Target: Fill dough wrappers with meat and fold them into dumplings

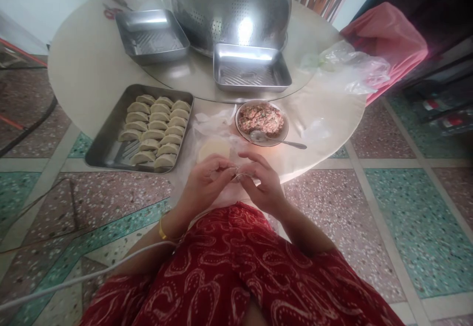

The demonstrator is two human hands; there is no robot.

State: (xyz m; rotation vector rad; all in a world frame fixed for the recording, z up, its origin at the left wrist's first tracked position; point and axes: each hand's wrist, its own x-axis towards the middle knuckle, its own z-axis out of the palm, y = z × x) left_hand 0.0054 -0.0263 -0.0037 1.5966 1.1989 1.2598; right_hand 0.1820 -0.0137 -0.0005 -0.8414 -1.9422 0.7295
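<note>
My left hand (pixel 210 180) and my right hand (pixel 262 180) meet at the near edge of the table, fingers closed in a pinch. Between their fingertips is a dumpling (pixel 236 172), mostly hidden by the fingers. Just beyond my left hand, round dumpling wrappers (pixel 213 148) lie on a clear plastic bag (pixel 199 131). A bowl of minced filling (pixel 262 119) stands past my right hand, with a metal spoon (pixel 293 144) resting in it. To the left, a metal tray (pixel 105 141) holds rows of folded dumplings (pixel 153 124).
Two more metal trays (pixel 155 35) (pixel 253 67) stand farther back, before a large perforated metal colander (pixel 229 11) turned upside down. Red-handled scissors (pixel 111 12) lie at the far left. Plastic bags (pixel 351 65) and a pink cloth (pixel 391 40) are at the right edge. A white cable (pixel 92 275) crosses my left forearm.
</note>
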